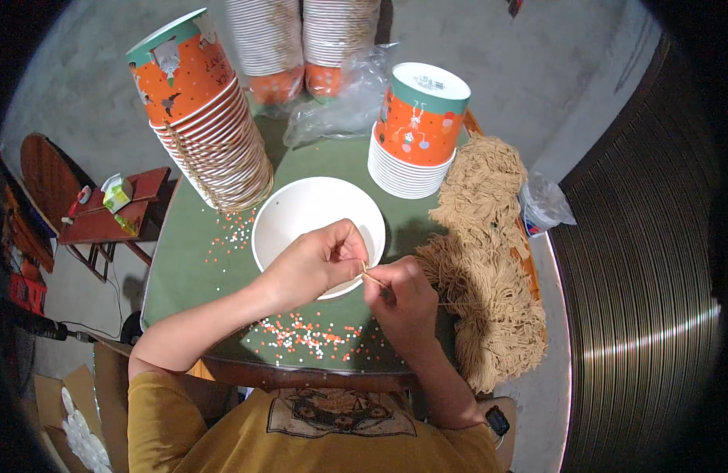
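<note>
My left hand and my right hand meet over the near right rim of a white paper bucket, whose open mouth faces up. Both hands are closed in a pinch on a thin tan string, which runs between the fingertips. Part of the string is hidden by the fingers. A large heap of tan strings lies to the right of my right hand, and a strand stretches from it toward that hand.
Nested orange paper buckets with string handles lean at the left. Upside-down buckets stand at the back right. Behind are more stacks and a clear plastic bag. Orange and white paper dots litter the green tabletop.
</note>
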Demonstrator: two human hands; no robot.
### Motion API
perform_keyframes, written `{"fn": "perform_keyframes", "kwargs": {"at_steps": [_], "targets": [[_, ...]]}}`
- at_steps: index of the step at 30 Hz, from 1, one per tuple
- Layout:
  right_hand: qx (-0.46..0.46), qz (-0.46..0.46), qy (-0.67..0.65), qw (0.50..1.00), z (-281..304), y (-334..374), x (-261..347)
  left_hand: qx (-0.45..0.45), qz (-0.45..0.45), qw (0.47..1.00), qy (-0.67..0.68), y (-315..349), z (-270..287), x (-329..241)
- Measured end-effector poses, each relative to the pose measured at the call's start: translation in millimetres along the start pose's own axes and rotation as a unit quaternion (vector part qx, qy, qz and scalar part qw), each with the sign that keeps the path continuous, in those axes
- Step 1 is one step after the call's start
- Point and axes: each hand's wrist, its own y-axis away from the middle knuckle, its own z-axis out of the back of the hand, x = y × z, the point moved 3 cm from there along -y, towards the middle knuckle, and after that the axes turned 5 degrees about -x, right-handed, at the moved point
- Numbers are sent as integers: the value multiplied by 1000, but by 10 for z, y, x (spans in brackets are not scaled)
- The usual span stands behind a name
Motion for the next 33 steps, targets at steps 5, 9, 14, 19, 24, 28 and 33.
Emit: {"fn": "perform_keyframes", "kwargs": {"at_steps": [5,9,14,19,24,28,33], "targets": [[-4,-78,-53,996,-1,17,-45,21,29,999,40,-36,-11,22],[-28,-216,-181,959,-37,68,-170,21,71,994,85,-68,-33,3],[-28,-277,-232,932,-65,107,-219,20,88,990,104,-118,-11,60],[-31,-280,-234,930,-63,118,-260,29,118,980,157,-155,-35,76],[-37,-263,-234,935,-75,111,-258,28,122,978,167,-184,-7,121],[-43,-263,-248,931,-82,114,-276,8,119,985,124,-145,9,56],[-39,-251,-248,935,-63,79,-259,-15,-21,992,-125,-83,32,-129]]}}
